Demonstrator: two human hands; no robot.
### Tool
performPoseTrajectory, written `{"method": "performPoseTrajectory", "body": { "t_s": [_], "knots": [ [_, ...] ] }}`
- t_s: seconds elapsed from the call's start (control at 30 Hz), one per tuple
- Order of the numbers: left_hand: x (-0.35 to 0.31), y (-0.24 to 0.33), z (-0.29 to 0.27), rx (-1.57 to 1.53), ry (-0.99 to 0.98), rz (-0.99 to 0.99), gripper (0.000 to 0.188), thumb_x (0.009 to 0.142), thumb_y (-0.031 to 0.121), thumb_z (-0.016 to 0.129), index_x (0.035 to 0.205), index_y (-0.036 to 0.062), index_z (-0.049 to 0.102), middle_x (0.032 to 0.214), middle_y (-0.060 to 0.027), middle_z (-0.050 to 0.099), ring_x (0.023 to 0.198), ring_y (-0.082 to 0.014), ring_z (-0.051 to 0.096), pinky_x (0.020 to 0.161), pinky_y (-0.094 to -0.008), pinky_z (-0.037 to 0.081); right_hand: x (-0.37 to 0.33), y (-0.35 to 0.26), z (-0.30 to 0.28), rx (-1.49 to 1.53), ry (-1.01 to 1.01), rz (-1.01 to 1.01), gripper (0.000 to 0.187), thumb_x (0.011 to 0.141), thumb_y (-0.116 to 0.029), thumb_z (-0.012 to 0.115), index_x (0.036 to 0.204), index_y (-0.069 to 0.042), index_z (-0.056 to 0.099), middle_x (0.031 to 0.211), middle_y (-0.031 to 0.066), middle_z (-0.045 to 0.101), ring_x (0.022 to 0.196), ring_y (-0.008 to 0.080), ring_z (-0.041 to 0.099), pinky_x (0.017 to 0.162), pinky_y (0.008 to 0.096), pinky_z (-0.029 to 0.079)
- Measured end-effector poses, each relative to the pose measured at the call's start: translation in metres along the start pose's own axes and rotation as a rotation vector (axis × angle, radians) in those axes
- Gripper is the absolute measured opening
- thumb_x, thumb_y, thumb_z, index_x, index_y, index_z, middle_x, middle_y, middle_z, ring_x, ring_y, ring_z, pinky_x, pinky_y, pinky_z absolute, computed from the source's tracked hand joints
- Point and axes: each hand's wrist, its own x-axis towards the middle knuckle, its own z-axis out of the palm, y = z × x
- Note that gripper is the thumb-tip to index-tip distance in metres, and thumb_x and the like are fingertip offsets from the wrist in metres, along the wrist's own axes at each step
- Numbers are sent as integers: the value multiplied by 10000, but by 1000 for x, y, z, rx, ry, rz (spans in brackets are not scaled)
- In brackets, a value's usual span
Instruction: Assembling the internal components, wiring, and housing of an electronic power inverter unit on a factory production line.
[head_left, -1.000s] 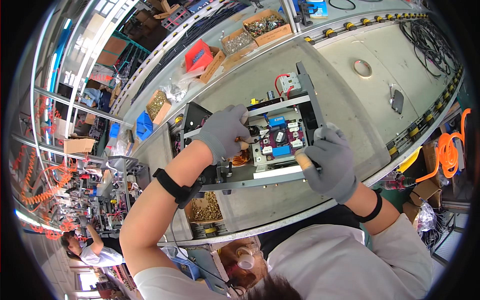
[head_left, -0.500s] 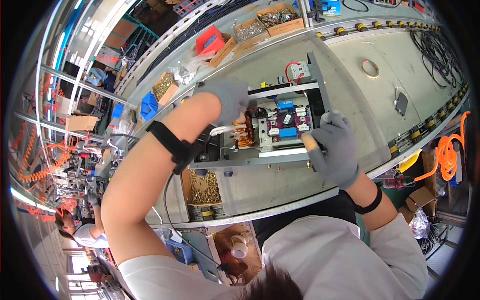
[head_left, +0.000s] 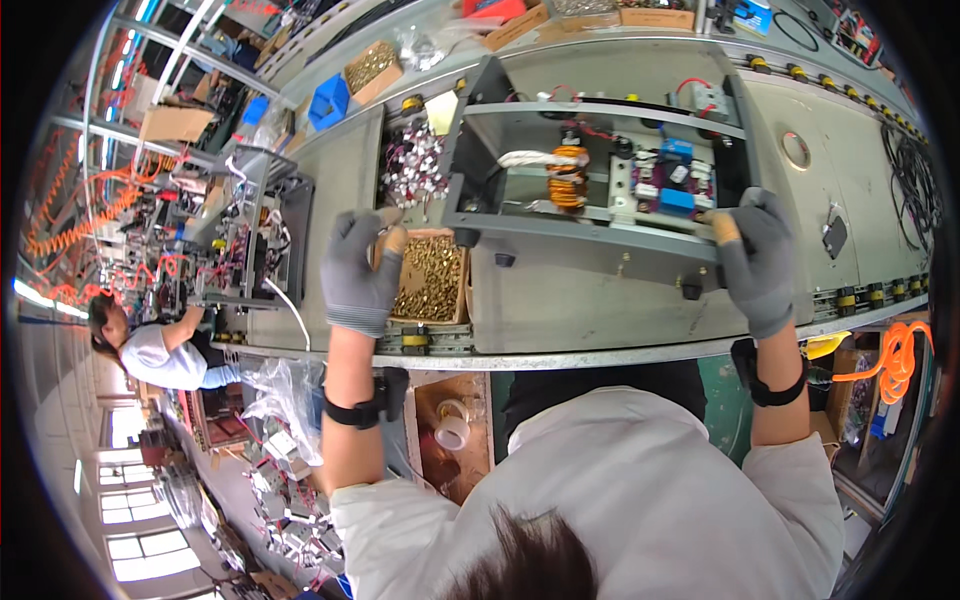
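Note:
A dark grey metal chassis (head_left: pixel 600 252) lies open on the bench in front of me. Inside it are a copper-wound coil (head_left: pixel 567 178), a thick white lead (head_left: pixel 530 158) and a circuit board with blue and white parts (head_left: pixel 690 182). My right hand (head_left: pixel 757 262), in a grey glove with tan fingertips, grips the chassis's near right corner. My gloved left hand (head_left: pixel 362 272) is off the chassis, beside a carton of small brass fasteners (head_left: pixel 432 280). Its thumb and forefinger are slightly apart, with nothing visible between them. Just beyond it lies a heap of white connectors (head_left: pixel 415 165).
Another open chassis (head_left: pixel 260 235) stands at the left, near a co-worker (head_left: pixel 165 350). Blue bins (head_left: pixel 328 102) and a carton of small parts (head_left: pixel 372 68) line the far side. A tape roll (head_left: pixel 796 150) and black cables (head_left: pixel 905 190) lie at the right.
My left hand has come out of the chassis and moved left, beside the brass fasteners. My right hand stays on the chassis's near right corner. The view has shifted, showing the connector heap.

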Motion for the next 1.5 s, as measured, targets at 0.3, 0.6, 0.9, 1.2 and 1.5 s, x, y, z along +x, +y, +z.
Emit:
{"method": "performPoseTrajectory", "body": {
  "t_s": [0.3, 0.6, 0.9, 1.2, 1.5],
  "knots": [
    [-98, -89, 69, -28, -464, -681, 405, 785, 342, 589, 1056, 43, 623, 1020, -156, 614, 878, -299, 608, 785, -381, 465, -12, 58, -39, -71, -126, 126, 194, 811, -79, 504, 832, 31, 662, 723, 115, 570, 783, 232, 462, 733, 328, 386],
    [-55, -74, 116, 46, -513, -589, 306, 803, 318, 578, 1033, 122, 626, 1037, -116, 589, 920, -304, 590, 804, -389, 464, -36, 141, -80, 155, 55, 352, 274, 917, -166, 475, 965, 43, 645, 939, 47, 586, 756, 98, 435, 682, 233, 343],
    [-38, -7, 173, 84, -719, -425, 381, 775, 235, 655, 1110, 88, 548, 1142, -159, 525, 1030, -319, 548, 838, -398, 470, -42, 145, -98, 317, 232, 567, 279, 915, -194, 502, 967, 33, 657, 951, 50, 621, 573, 28, 407, 486, 180, 297],
    [-30, -33, 187, 8, -826, -316, 230, 777, 72, 616, 999, 36, 571, 927, -148, 643, 889, -322, 613, 749, -371, 479, -30, 124, -85, 190, 137, 518, 251, 888, -188, 526, 900, 1, 690, 692, 46, 560, 815, 121, 518, 660, 253, 395],
    [-55, -47, 196, -45, -715, -336, 310, 803, 65, 583, 1104, -8, 563, 956, -153, 645, 862, -257, 628, 729, -322, 483, -27, 99, -67, 107, 170, 337, 168, 812, -160, 601, 789, -15, 681, 801, 134, 615, 873, 250, 576, 756, 331, 454]
  ]
}}
